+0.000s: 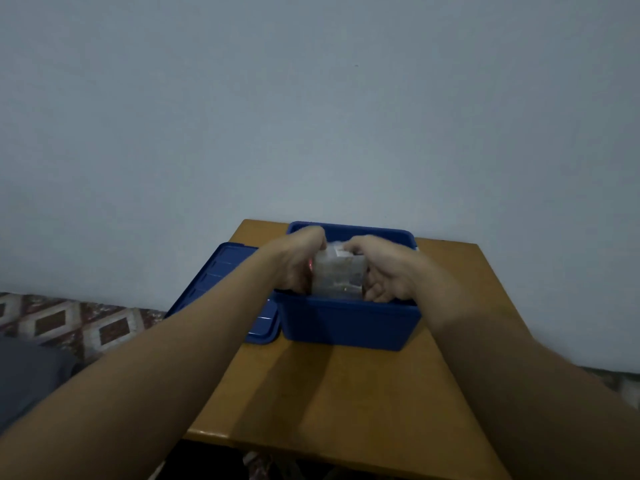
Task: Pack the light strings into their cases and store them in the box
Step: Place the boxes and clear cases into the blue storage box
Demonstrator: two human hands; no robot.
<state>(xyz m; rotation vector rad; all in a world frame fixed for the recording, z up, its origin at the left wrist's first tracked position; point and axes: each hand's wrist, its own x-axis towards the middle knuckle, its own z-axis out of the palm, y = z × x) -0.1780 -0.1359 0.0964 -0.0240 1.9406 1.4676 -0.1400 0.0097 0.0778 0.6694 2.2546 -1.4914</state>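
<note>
Step in hand: storing. Both hands hold a clear rectangular plastic case (337,271) in the mouth of the open blue plastic storage box (346,323), its lower part already below the rim.
Left hand (298,265): grips the case's left side, fingers curled over its far top edge.
Right hand (384,271): grips the right side, fingers wrapped round the case from above and below.
Where things are: the box stands toward the far end of the tan wooden desk (346,393), near the pale wall (311,116). Its flat blue plastic lid (221,278) lies just beside it on the left, overhanging the desk's edge.
Next move, as I judge it: lower the case level until it seats, release both sides, then fetch the lid if nothing else remains to pack.
Hard to make out: the case's contents are blurred, with only a faint reddish glint at its left edge, so a light string inside is likely but unconfirmed. The box's interior is hidden by hands and case, so I cannot tell whether other cases sit there. The fingertips on the case's far side are out of sight.
Elsewhere: patterned floor tiles (69,320) at lower left.
</note>
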